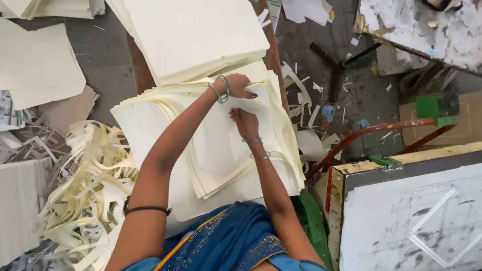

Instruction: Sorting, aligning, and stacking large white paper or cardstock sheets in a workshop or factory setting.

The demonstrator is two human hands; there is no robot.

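- The desk [136, 68], a narrow brown surface, carried two loads of cream sheets; its edges showed only at the far side, the rest being covered.
- The far stack of cream sheets [193, 35] lay squared and untouched beyond the hands, apparently set apart from the pile being handled.
- The near fanned pile of cream sheets [165, 125] lay spread in front of the person, its edges stepped, so single sheets could be picked off.
- A heap of cream paper strips [88, 190] lay on the floor at the person's left, beside the desk.
- The left hand [237, 85] rested at the pile's far edge, grip closed on a sheet edge, seemingly lifting it.
- The right hand [244, 122] pressed flat on the pile's top sheet, fingers together, steadying it.
- No container was seen; the sheets lay loose.
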